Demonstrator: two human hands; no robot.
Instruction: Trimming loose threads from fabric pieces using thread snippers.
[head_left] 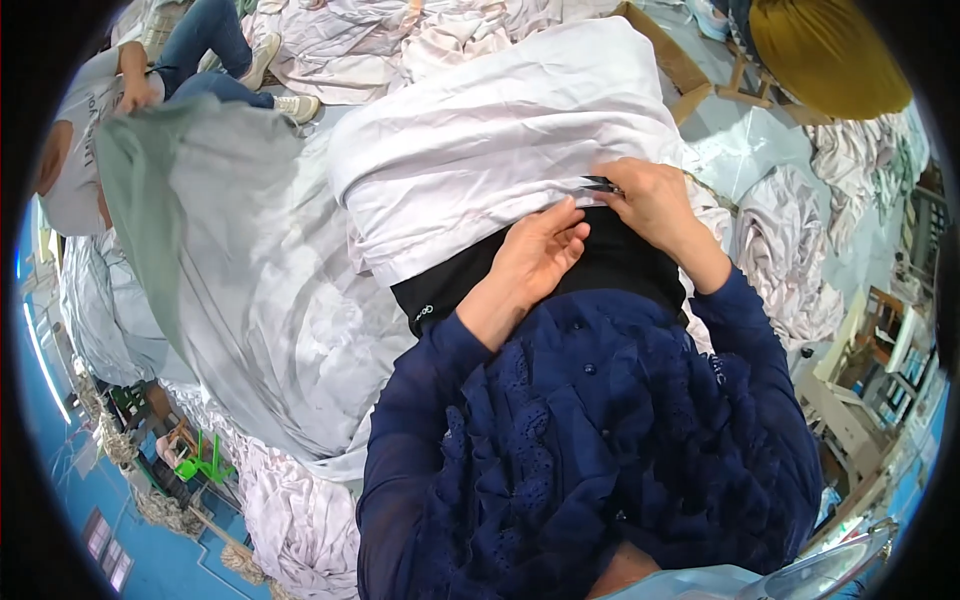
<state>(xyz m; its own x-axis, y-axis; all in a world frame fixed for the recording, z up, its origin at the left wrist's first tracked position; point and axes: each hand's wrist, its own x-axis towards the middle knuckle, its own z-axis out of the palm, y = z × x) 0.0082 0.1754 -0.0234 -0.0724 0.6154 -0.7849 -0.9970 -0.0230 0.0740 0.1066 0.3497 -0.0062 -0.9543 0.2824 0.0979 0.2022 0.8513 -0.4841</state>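
White cloth [500, 130] lies over my lap in broad folds, its near edge crossing black fabric [460, 285] on my legs. My right hand [650, 200] is closed on small dark thread snips [598, 184], whose pointed blades face left at the cloth's near edge. Just left of them, my left hand [537, 250] is turned partly palm up. Its thumb touches the cloth edge and its other fingers curl loosely, with a gap between; I see nothing held in it.
At the upper left a seated person [80, 130] handles grey-green cloth [240, 240] spreading beside me. Heaped pale cloth [790, 240] lies on the right, near a cardboard box [670, 60]. A mustard-coloured rounded thing [830, 55] is at the upper right. Wooden frames [850, 400] stand lower right.
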